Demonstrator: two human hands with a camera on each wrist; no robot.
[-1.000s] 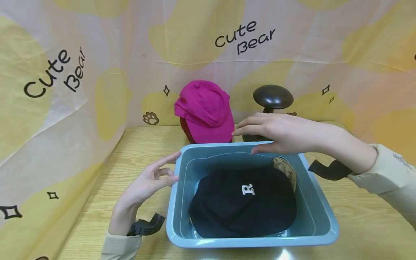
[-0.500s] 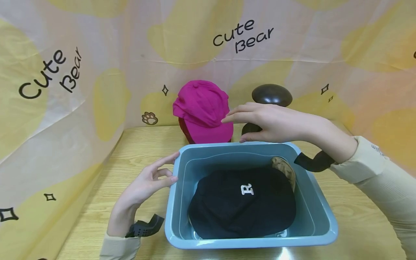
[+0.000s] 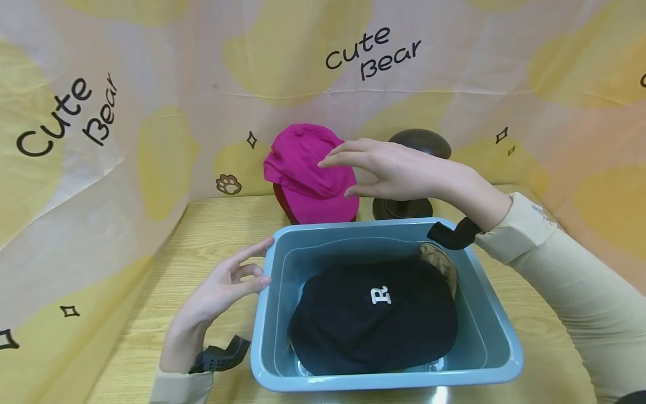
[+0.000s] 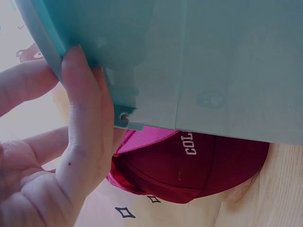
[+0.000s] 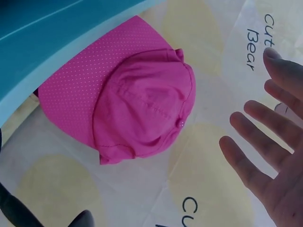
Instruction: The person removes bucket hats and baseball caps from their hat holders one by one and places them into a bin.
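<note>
A light blue plastic bin (image 3: 391, 381) holds a black cap (image 3: 348, 320) with a white R and, behind it, a tan cap (image 3: 438, 262). My left hand (image 3: 222, 286) grips the bin's left rim between thumb and fingers; in the left wrist view, fingers lie on both sides of the rim. Behind the bin a pink cap (image 3: 308, 168) leans with its brim down, its dark red underside (image 4: 189, 165) lettered. My right hand (image 3: 393, 168) is raised over the bin's far side, fingers spread and holding nothing, in front of the cap in the head view and apart from it in the right wrist view.
A dark brown hat stand (image 3: 404, 209) with a rounded top stands behind the bin, partly hidden by my right hand. Wooden table (image 3: 222, 219) surrounds the bin. A patterned curtain (image 3: 282, 62) closes off the back and sides.
My right hand has moved left and up, from above the bin's far rim to before the pink cap. The left hand stays on the rim. The view has shifted slightly.
</note>
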